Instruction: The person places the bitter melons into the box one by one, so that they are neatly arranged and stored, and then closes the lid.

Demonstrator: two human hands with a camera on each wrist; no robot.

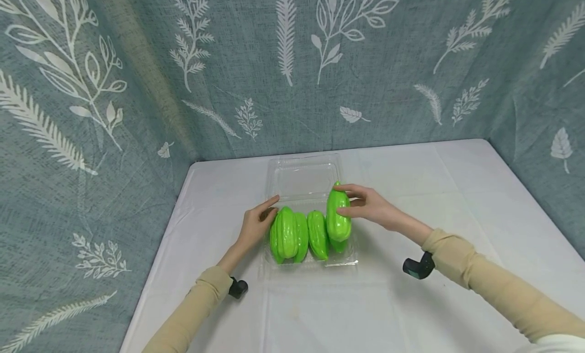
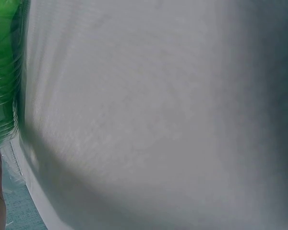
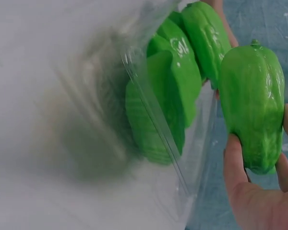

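Rt hand (image 3: 259,191) grip holds green pepper (image 3: 252,103) over clear tray (image 1: 305,178).

White-clothed table (image 1: 457,200); clear plastic tray (image 1: 303,176) lies near centre, lid open toward back, green fruits (image 1: 301,235) inside front half.

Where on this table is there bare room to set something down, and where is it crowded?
Bare cloth lies right of the clear tray, out to the table edge, and in front of the tray between the sleeves. It is crowded at the tray: green vegetables fill it, the left hand beside them, the right hand holding another vegetable.
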